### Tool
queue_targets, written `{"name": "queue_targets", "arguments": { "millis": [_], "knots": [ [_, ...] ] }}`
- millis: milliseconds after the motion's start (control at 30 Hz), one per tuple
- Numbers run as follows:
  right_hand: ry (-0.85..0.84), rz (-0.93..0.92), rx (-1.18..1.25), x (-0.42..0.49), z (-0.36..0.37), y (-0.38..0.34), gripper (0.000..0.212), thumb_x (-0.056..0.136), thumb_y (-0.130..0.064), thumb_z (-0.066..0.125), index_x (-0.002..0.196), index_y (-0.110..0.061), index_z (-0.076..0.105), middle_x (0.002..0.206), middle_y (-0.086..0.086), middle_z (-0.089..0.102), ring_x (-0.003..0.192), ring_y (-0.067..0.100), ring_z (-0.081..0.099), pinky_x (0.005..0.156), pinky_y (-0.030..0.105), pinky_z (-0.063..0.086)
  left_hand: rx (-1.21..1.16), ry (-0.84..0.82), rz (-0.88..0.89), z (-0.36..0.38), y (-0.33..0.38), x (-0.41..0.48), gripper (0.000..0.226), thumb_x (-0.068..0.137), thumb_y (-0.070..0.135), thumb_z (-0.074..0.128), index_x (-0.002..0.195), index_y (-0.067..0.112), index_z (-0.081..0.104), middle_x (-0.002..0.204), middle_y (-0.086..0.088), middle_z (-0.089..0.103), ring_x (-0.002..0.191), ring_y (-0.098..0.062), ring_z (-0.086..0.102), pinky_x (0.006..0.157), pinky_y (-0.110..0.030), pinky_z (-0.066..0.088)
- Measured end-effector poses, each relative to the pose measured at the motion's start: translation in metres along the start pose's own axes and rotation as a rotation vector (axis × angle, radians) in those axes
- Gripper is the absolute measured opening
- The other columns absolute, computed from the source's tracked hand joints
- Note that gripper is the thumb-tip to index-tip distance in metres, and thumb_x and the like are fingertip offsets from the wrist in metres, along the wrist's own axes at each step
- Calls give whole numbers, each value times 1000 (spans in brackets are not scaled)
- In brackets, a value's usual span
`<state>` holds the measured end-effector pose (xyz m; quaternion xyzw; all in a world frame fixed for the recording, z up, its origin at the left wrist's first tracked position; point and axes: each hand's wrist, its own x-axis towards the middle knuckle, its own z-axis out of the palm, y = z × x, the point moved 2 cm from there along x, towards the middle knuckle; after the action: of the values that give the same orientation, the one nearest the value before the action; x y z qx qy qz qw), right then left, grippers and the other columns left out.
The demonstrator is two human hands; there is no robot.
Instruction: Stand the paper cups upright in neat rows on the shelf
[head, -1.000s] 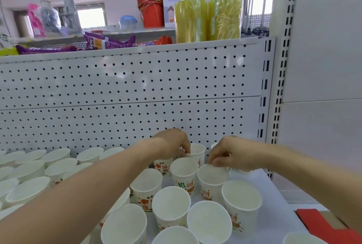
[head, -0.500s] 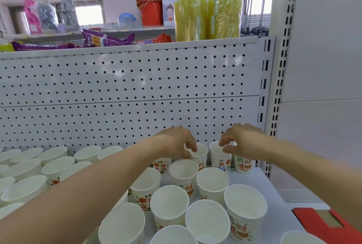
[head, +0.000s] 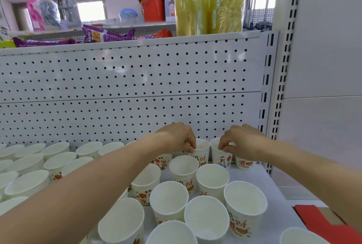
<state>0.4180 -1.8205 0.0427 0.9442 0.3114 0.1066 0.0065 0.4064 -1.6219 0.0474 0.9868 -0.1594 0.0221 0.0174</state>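
Several white paper cups with red and green print stand upright on the white shelf [head: 274, 194]. My left hand [head: 179, 138] pinches the rim of a back-row cup [head: 201, 150] by the pegboard. My right hand [head: 240, 142] pinches the rim of the cup next to it [head: 220, 155]; a third back-row cup [head: 243, 162] stands under my right wrist. In front, more cups [head: 212, 180] stand close together, and a large group of cups [head: 29, 165] fills the left side.
A white pegboard back panel [head: 127, 97] rises behind the cups, with a slotted upright [head: 274, 87] at its right. On top sit yellow-green wrapped packs [head: 209, 8], red buckets [head: 151, 1] and purple snack packets [head: 105, 36]. A red and brown box [head: 323, 222] lies at bottom right.
Both hands moved from the middle cups to the back row by the pegboard. My right hand came off the far-right cup and now pinches the one left of it.
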Motion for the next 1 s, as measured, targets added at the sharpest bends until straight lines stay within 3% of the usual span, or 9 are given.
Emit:
{"name": "queue_targets", "arguments": {
  "millis": [133, 267, 400, 467, 567, 833, 1000],
  "knots": [
    [35, -7, 62, 0, 0, 4, 23, 96, -30, 51, 114, -35, 66, 118, -15, 61, 102, 12, 53, 82, 22, 32, -7, 38, -4, -14, -13, -8, 37, 84, 30, 73, 120, 32, 64, 119, 12, 61, 101, -7, 57, 88, -30, 50],
    [98, -34, 155, 4, -4, 4, 20, 95, -32, 54, 111, -36, 66, 114, -16, 62, 101, 8, 56, 83, 22, 39, -98, 157, -60, -43, -41, -32, 27, 87, 30, 70, 114, 27, 69, 113, 14, 66, 95, -3, 59, 87, -25, 50],
    [65, -60, 206, 16, -1, -13, 19, 93, -38, 57, 110, -42, 64, 119, -13, 57, 106, 13, 53, 90, 33, 46, 3, 14, -194, -32, -60, -46, 25, 85, 36, 72, 109, 31, 70, 115, 13, 60, 101, -8, 54, 85, -25, 41],
    [25, -77, 202, 22, 2, -21, 17, 91, -42, 59, 108, -44, 64, 122, -14, 54, 109, 14, 51, 92, 34, 44, 12, -27, -249, -22, -66, -46, 21, 82, 36, 75, 102, 33, 72, 122, 10, 56, 109, -14, 54, 90, -30, 43],
    [-13, -100, 159, 29, 5, -31, 16, 89, -43, 62, 104, -42, 68, 124, -16, 54, 110, 14, 50, 91, 32, 43, 3, -19, -279, -14, -71, -43, 9, 78, 34, 78, 86, 33, 74, 123, 9, 59, 103, -17, 56, 84, -30, 44],
    [-74, -61, 187, 33, 9, -37, 18, 91, -44, 59, 103, -36, 70, 126, -18, 57, 108, 12, 53, 86, 27, 43, -90, -15, -243, -7, -73, -39, 9, 79, 31, 78, 87, 27, 76, 109, 6, 68, 100, -15, 60, 81, -30, 48],
    [-46, -46, 151, 34, 10, -39, 19, 92, -43, 58, 104, -34, 70, 123, -16, 61, 104, 12, 57, 85, 28, 46, -114, -12, -207, -4, -64, -36, 10, 83, 31, 74, 91, 25, 75, 112, 5, 66, 105, -16, 59, 83, -29, 47]
  ]
}}
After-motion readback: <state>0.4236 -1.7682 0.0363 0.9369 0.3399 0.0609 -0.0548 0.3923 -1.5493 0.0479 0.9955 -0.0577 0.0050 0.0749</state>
